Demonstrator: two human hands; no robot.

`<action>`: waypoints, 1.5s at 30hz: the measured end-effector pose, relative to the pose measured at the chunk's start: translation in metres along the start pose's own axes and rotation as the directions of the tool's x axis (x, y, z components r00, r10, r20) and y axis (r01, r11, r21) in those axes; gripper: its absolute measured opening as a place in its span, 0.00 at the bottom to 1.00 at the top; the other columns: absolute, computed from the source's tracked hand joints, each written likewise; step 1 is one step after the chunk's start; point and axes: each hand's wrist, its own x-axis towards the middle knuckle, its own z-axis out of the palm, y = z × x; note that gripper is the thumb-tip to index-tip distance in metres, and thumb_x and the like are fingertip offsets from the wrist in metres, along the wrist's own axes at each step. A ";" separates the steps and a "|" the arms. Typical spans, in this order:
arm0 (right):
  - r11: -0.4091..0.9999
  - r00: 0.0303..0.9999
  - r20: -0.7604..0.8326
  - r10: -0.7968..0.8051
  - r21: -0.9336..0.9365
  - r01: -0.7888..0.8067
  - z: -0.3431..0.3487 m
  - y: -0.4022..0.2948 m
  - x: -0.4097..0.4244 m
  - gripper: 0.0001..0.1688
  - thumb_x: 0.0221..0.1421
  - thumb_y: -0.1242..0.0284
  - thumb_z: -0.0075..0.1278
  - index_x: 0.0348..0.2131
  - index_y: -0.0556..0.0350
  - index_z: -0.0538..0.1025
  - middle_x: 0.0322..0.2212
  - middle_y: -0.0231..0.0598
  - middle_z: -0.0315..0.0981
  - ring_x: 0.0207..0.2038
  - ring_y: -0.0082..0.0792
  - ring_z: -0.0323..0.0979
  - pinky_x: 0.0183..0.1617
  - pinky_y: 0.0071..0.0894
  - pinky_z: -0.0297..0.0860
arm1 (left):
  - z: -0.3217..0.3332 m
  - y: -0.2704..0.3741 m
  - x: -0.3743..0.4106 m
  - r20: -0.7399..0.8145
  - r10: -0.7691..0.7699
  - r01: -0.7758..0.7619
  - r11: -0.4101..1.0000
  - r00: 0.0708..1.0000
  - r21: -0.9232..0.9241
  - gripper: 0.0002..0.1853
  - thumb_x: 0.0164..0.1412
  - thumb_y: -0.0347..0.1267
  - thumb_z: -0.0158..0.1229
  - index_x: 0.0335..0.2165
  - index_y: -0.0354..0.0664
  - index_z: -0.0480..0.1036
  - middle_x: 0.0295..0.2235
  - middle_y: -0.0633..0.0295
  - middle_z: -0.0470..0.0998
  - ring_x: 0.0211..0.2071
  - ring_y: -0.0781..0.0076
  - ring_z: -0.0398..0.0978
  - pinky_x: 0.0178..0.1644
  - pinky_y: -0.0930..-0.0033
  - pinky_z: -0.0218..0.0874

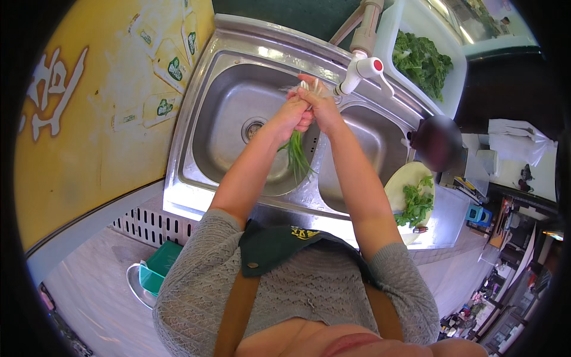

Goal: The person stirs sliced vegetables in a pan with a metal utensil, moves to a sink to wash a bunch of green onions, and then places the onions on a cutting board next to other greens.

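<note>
Both hands are together over the left basin of a stainless steel double sink, around a bunch of scallions (296, 154). My left hand (291, 115) is closed around the bunch, and its green leaves hang below the fist. At the white ends, my right hand (323, 106) grips the bunch just beside the left. Those ends sit close to the spout of a white tap (354, 80) with a red-dotted lever, and water splashes around the fingers. The fingers overlap, so part of the bunch is hidden. Below the hands lies the left basin (227, 98) with its drain (254, 129).
Right of the tap stands a white tub (457, 87) of leafy greens (421, 62). A cutting board (397, 183) with leafy herbs (415, 203) and a knife handle (420, 230) lies beside the right basin (352, 143). A yellow panel (102, 134) borders the left; a green bin (163, 265) stands below.
</note>
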 end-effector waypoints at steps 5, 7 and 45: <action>0.983 0.978 -0.096 0.185 0.024 -0.184 -0.019 0.004 0.021 0.18 0.55 0.63 0.42 0.37 0.60 0.68 0.26 0.46 0.71 0.25 0.30 0.69 0.27 0.27 0.67 | -0.002 -0.007 0.008 0.060 -0.011 0.007 0.998 0.998 0.057 0.13 0.59 0.38 0.42 0.20 0.50 0.58 0.14 0.76 0.56 0.12 0.88 0.49 0.15 0.83 0.38; 0.979 0.975 -0.190 0.116 0.188 -0.080 -0.005 -0.002 0.017 0.19 0.55 0.61 0.41 0.33 0.61 0.69 0.23 0.45 0.71 0.22 0.29 0.69 0.24 0.26 0.67 | -0.003 -0.007 0.011 0.082 0.036 -0.045 0.993 0.996 0.107 0.12 0.59 0.39 0.42 0.21 0.50 0.59 0.14 0.75 0.57 0.12 0.88 0.49 0.15 0.83 0.38; 0.863 0.918 -0.059 0.393 -0.319 -0.390 -0.054 -0.027 -0.014 0.15 0.55 0.63 0.42 0.21 0.52 0.68 0.13 0.21 0.55 0.14 0.14 0.49 0.15 0.16 0.46 | -0.198 -0.025 0.077 0.177 0.278 -0.085 0.724 0.944 -0.685 0.16 0.61 0.43 0.39 0.24 0.43 0.62 0.21 0.62 0.66 0.25 0.69 0.67 0.41 0.64 0.64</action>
